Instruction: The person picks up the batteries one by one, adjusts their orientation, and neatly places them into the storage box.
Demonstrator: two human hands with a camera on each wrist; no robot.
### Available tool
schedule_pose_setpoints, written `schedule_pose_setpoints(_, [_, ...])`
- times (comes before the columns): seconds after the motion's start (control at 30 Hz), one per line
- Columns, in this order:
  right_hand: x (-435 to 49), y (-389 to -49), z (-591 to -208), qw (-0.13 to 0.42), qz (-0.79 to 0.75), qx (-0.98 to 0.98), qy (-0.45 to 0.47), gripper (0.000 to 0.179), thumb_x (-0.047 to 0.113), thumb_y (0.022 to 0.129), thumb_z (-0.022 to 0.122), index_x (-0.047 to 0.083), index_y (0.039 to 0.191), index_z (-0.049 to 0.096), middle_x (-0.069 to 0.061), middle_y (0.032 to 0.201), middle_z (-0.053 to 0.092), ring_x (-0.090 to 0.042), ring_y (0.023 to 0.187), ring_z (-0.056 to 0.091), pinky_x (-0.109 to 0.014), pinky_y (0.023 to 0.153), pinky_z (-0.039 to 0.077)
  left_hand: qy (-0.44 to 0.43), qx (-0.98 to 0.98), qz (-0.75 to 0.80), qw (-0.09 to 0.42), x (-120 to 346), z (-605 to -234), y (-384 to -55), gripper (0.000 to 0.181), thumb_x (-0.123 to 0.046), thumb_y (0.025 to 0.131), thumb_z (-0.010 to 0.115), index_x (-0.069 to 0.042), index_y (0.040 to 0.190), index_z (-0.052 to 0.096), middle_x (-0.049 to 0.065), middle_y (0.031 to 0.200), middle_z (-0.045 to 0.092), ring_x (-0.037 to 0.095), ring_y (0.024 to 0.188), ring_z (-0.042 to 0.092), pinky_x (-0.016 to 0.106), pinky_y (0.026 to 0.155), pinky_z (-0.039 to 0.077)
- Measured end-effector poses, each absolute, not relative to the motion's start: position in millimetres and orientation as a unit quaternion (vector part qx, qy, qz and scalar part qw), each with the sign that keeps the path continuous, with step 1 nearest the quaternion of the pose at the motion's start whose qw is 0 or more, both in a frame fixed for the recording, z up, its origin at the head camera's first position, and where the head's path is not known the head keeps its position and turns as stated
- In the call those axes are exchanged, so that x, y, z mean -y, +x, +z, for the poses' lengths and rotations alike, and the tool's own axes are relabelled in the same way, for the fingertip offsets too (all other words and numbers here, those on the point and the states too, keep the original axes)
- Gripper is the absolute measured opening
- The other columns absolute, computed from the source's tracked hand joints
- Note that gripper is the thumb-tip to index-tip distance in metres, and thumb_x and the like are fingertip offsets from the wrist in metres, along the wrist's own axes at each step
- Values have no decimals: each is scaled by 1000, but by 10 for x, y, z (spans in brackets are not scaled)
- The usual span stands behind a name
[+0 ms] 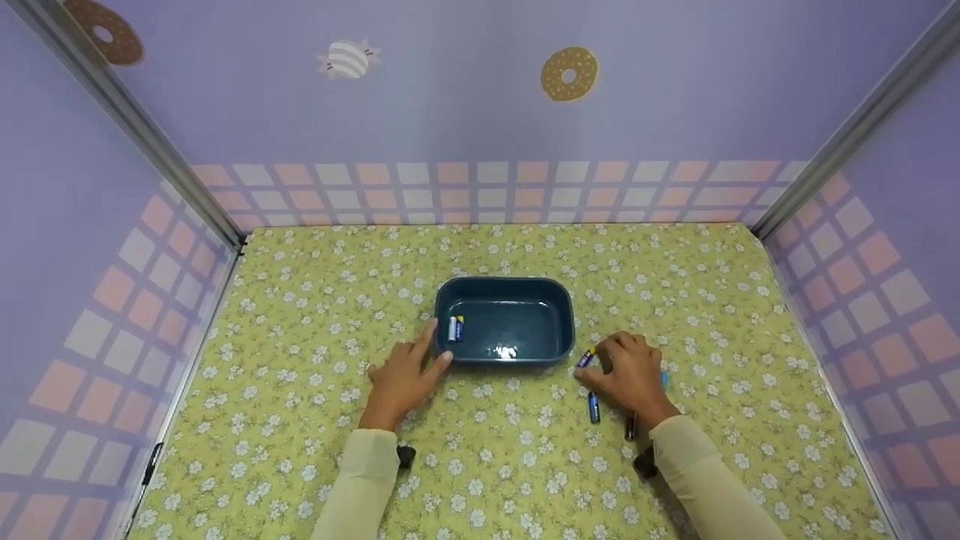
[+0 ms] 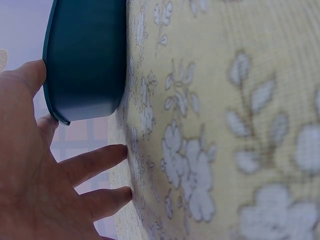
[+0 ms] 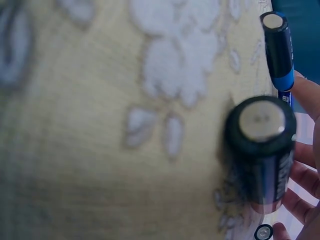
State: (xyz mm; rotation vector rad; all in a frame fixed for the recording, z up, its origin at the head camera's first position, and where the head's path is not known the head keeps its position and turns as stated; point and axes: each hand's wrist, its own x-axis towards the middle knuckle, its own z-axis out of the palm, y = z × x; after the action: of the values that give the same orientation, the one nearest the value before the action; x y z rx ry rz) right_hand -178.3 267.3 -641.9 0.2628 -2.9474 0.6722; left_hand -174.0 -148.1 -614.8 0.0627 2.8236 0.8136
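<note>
Yellow-tipped battery point(image 1: 586, 358), in the head view, slants just outside the near right corner of a dark blue box point(image 1: 504, 363), its long axis running diagonally and its yellow end pointing away from the person and to the right. The right hand point(image 1: 628, 375) pinches it between thumb and forefinger, the thumb at the lower end, the forefinger at the yellow one. Just below, a blue-and-black battery point(image 1: 594, 407) lies nearly fore-and-aft on the flowered cloth point(image 1: 510, 465); a dark battery point(image 1: 630, 427) by the wrist and a light blue item point(image 1: 664, 380) beyond the hand are partly hidden. Inside the box, at its left end, a pale battery point(image 1: 452, 328) and a blue-and-yellow battery point(image 1: 460, 328) lie side by side, pointing fore-and-aft. The left hand point(image 1: 405, 373) is spread about the box's near left corner, thumb and forefinger well apart.

In the left wrist view, the thumb touches the box's rim; the other fingers are extended, two with tips at the cloth.

In the right wrist view, the curled fingers are partly covered by a large, near battery; only a blue sliver of the pinched one shows beside the thumb.
</note>
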Motion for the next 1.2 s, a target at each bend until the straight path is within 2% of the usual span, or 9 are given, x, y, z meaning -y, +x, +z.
schedule_pose_setpoints(0.27, [-2631, -1809, -6409, 51, 195, 975, 88, 57, 71, 81, 73, 19, 105, 71, -5, 121, 62, -33, 114, 52, -63, 94, 35, 22, -955, 275, 105, 1471, -6138, -1737, 82, -83, 94, 33, -46, 163, 9, 18, 155, 46, 45, 136, 52, 89, 102, 18])
schedule_pose_setpoints(0.57, [-2624, -1821, -6415, 58, 186, 977, 89, 61, 70, 82, 73, 18, 113, 70, -7, 122, 62, -34, 114, 54, -64, 95, 37, 17, -955, 274, 108, 1473, -6146, -1749, 82, -85, 92, 32, -48, 163, 8, 17, 155, 46, 44, 138, 50, 89, 103, 16])
schedule_pose_setpoints(0.97, [-2624, -1824, -6445, 67, 180, 976, 100, 56, 64, 84, 76, 17, 114, 70, -7, 122, 63, -34, 114, 55, -64, 94, 38, 19, -956, 274, 103, 1480, -6142, -1734, 81, -83, 93, 33, -49, 162, 9, 17, 157, 45, 44, 138, 51, 88, 104, 18])
schedule_pose_setpoints(1.2, [-2628, -1834, -6404, 52, 180, 978, 95, 54, 63, 84, 75, 19, 114, 70, -6, 121, 64, -33, 112, 55, -63, 93, 39, 20, -956, 273, 106, 1486, -6159, -1741, 82, -84, 93, 33, -49, 162, 8, 16, 156, 45, 44, 137, 51, 89, 103, 16])
